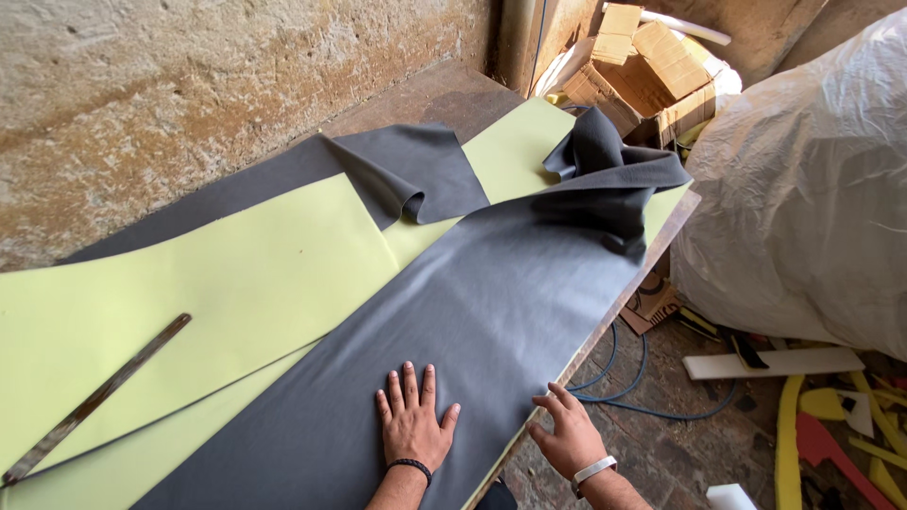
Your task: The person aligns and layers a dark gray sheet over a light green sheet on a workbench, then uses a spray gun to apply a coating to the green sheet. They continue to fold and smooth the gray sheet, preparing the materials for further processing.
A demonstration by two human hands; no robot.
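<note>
My left hand [413, 421] lies flat, fingers spread, on a long sheet of dark grey leather-like fabric [491, 293] that runs along the table. My right hand [565, 433] curls over the table's near edge [605, 326], its fingers on the fabric's border where it meets the edge. Pale yellow-green foam sheets [246, 274] lie under and beside the fabric. The far end of the fabric is bunched and folded [605, 165]. A black band is on my left wrist, a white one on my right.
A long metal ruler [94, 399] lies on the foam at left. A rough wall runs behind the table. Cardboard boxes [652, 80] stand at the far end, a large white plastic bundle [812, 189] at right. Blue cable [642, 401] and foam scraps [831, 425] litter the floor.
</note>
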